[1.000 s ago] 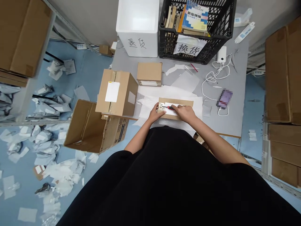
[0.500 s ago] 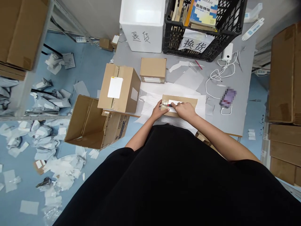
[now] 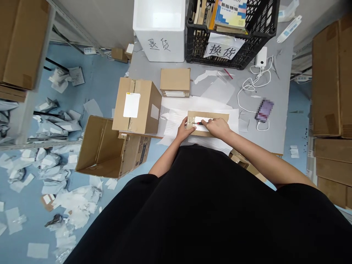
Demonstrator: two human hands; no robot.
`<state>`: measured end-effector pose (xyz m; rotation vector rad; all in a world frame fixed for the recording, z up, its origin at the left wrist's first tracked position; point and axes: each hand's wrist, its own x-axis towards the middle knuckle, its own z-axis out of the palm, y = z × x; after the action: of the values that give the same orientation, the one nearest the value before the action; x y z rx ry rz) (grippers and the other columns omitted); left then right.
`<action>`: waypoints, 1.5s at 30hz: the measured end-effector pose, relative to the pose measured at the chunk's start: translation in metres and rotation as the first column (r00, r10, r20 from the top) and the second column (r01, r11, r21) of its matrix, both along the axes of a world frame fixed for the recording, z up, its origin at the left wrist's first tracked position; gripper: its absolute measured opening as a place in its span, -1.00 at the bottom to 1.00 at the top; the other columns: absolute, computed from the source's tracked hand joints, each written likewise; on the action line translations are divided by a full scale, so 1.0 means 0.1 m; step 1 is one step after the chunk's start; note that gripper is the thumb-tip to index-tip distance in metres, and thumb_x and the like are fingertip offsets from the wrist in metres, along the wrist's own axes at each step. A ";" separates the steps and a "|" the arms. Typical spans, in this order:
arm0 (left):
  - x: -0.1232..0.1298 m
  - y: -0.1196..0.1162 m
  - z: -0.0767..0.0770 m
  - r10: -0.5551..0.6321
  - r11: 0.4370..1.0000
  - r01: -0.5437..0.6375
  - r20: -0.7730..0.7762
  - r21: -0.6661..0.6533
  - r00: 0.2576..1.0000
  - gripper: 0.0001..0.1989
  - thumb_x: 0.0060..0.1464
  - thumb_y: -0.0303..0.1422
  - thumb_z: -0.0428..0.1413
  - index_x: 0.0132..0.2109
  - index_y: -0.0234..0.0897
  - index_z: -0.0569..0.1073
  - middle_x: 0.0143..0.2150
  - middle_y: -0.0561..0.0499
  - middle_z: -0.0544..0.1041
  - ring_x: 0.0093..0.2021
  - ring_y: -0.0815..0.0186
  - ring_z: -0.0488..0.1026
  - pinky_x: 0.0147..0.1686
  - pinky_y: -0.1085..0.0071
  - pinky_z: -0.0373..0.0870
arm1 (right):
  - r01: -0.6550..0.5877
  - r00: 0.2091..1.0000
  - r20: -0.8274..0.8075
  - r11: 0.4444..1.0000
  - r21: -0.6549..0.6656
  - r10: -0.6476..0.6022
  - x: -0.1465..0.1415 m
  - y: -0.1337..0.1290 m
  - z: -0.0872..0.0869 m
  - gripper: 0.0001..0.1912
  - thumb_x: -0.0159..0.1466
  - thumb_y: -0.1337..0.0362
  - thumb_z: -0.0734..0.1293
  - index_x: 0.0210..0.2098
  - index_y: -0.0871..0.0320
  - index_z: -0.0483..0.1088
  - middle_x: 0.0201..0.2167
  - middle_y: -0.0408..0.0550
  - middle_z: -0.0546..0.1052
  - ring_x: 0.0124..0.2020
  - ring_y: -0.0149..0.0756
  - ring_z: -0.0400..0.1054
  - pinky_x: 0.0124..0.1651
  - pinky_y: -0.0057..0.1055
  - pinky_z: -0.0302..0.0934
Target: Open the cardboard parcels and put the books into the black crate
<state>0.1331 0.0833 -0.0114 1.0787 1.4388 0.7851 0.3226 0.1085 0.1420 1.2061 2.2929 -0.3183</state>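
A flat cardboard box with a white label and clear tape at its left end lies in front of me on white paper sheets. My left hand grips the box's left end, thumb on top and fingers along the far side. In my right hand, closed over the label, is a slim black-and-red tool pointing left toward the taped end. Whether it is a cutter or a pen is too small to tell.
At the left stand a taped carton and a smaller box. A white foam bin and a black crate of books line the back. A phone on a cable lies right. An open carton sits lower left.
My right hand and its tool have slid a little right along the box. My left hand keeps its hold on the end. The whole view has shifted slightly.
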 end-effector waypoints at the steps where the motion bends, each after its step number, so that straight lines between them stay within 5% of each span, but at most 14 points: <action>1: 0.00 -0.01 0.00 0.002 1.000 -0.002 -0.003 -0.001 1.000 -0.10 -0.07 -0.26 0.37 0.40 -0.17 0.24 0.35 -0.14 0.40 0.27 0.05 0.40 0.28 0.13 0.30 | 0.001 1.000 0.001 1.000 -0.003 -0.001 0.02 -0.01 0.00 -0.53 0.44 0.39 0.04 0.29 0.23 0.24 -0.07 0.32 0.60 -0.10 -0.04 0.54 -0.20 -0.30 0.21; 9: 0.04 -0.04 -0.01 0.051 0.999 -0.051 0.016 -0.010 0.999 -0.15 -0.04 -0.24 0.35 0.38 -0.13 0.27 0.37 -0.10 0.37 0.24 0.05 0.42 0.24 0.11 0.34 | 0.000 1.000 -0.007 1.000 0.005 0.000 0.12 -0.01 -0.03 -0.53 0.44 0.37 0.04 0.28 0.23 0.26 -0.09 0.33 0.60 -0.11 -0.03 0.54 -0.21 -0.29 0.21; 18: 0.07 -0.03 -0.05 0.080 0.996 -0.081 0.029 0.027 0.996 -0.22 -0.04 -0.26 0.33 0.34 -0.16 0.32 0.33 -0.09 0.42 0.25 0.09 0.41 0.28 0.15 0.31 | 0.115 0.987 0.106 0.993 0.037 -0.119 0.98 -0.23 0.00 -0.48 0.35 0.46 0.10 0.28 0.18 0.29 -0.17 0.25 0.60 -0.19 -0.04 0.52 -0.25 -0.28 0.13; 28: 0.08 -0.03 -0.08 0.084 0.996 -0.084 -0.035 0.011 0.996 -0.23 -0.03 -0.24 0.31 0.35 -0.12 0.32 0.30 -0.06 0.45 0.23 0.11 0.43 0.25 0.19 0.34 | 0.276 0.959 0.049 0.959 0.056 -0.279 1.50 -0.41 -0.08 -0.50 0.34 0.33 0.17 0.24 0.01 0.35 -0.28 0.15 0.58 -0.29 -0.08 0.43 -0.23 -0.27 0.04; 42: 0.08 -0.01 -0.12 0.084 0.996 -0.084 -0.003 0.010 0.996 -0.22 -0.04 -0.22 0.31 0.33 -0.18 0.32 0.32 -0.10 0.42 0.23 0.13 0.44 0.24 0.21 0.36 | 0.349 0.937 -0.006 0.933 0.090 -0.350 1.80 -0.59 -0.14 -0.55 0.41 0.29 0.12 0.23 -0.06 0.37 -0.29 0.06 0.58 -0.29 -0.15 0.39 -0.25 -0.32 0.00; 45: 0.07 -0.01 -0.09 0.071 0.997 -0.071 -0.010 0.015 0.997 -0.23 -0.03 -0.21 0.31 0.33 -0.18 0.33 0.31 -0.10 0.43 0.23 0.11 0.44 0.25 0.20 0.35 | 0.452 0.891 -0.092 0.888 0.085 -0.444 1.94 -0.63 -0.19 -0.58 0.42 0.18 0.16 0.21 -0.05 0.40 -0.26 0.04 0.61 -0.29 -0.14 0.41 -0.24 -0.32 0.08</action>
<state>0.1405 0.0822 -0.0202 1.0486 1.4889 0.8427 0.5168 0.0453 0.1234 1.8080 2.0846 -0.4142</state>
